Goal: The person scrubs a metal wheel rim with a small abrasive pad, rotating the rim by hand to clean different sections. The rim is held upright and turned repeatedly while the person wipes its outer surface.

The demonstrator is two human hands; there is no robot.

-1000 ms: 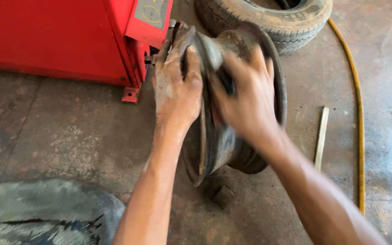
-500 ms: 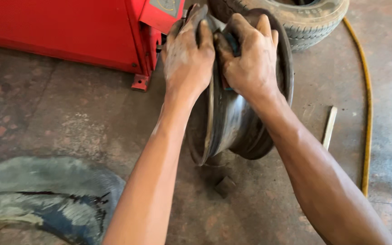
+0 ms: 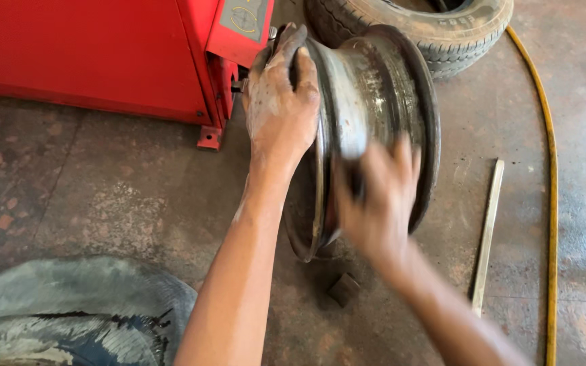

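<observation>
Rim (image 3: 374,102) upright on edge on floor (image 3: 103,196), just beside red machine (image 3: 103,54). Left hand (image 3: 279,108) fingers hooked over top flange; right hand (image 3: 378,203) blurred on barrel, grip unclear. Greasy palms: slip likely, rim could roll or topple onto feet.

Tyre workshop: red tyre machine (image 3: 103,54), tyre (image 3: 456,30)

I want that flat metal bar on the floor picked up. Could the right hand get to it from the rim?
Probably yes: the right hand is by the rim, and bare floor separates it from the bar.
</observation>
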